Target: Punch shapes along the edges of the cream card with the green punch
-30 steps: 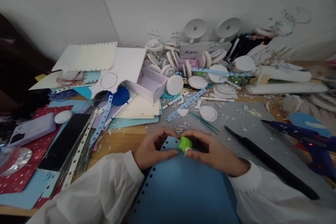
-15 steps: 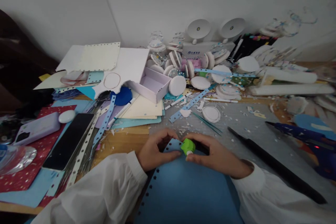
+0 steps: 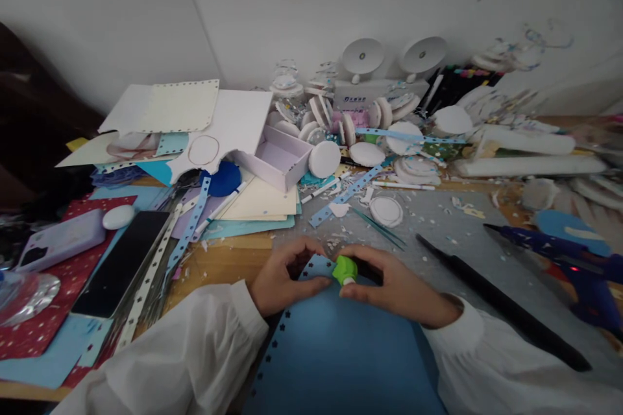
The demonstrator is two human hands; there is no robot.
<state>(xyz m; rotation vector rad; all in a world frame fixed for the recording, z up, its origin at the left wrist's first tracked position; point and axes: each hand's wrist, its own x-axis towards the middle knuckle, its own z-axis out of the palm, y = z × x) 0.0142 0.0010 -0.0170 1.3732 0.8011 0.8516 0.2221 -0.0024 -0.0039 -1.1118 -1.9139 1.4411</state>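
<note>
A sheet of blue paper [image 3: 341, 350] lies toward me, with flower-shaped holes punched along its left and far edges. My left hand [image 3: 287, 275] pinches the far left corner of this sheet, thumb on top. In my right hand [image 3: 394, 282] is a small green craft punch [image 3: 346, 269] with a white part below, set at the far edge of the paper beside the last visible hole. The thumb presses near its white part, and the fingers wrap round the far side. The punch's underside is hidden.
A purple glue gun [image 3: 559, 256] with a red light and a long black tool [image 3: 506, 305] lie at right. Tweezers [image 3: 382, 230] rest on the grey mat. At left are a black phone [image 3: 121, 266] and punched strips. White discs and an open lilac box [image 3: 292, 172] crowd the back.
The whole view has shifted slightly left. Both hands keep their hold on the paper and the punch, with no clear movement between them.
</note>
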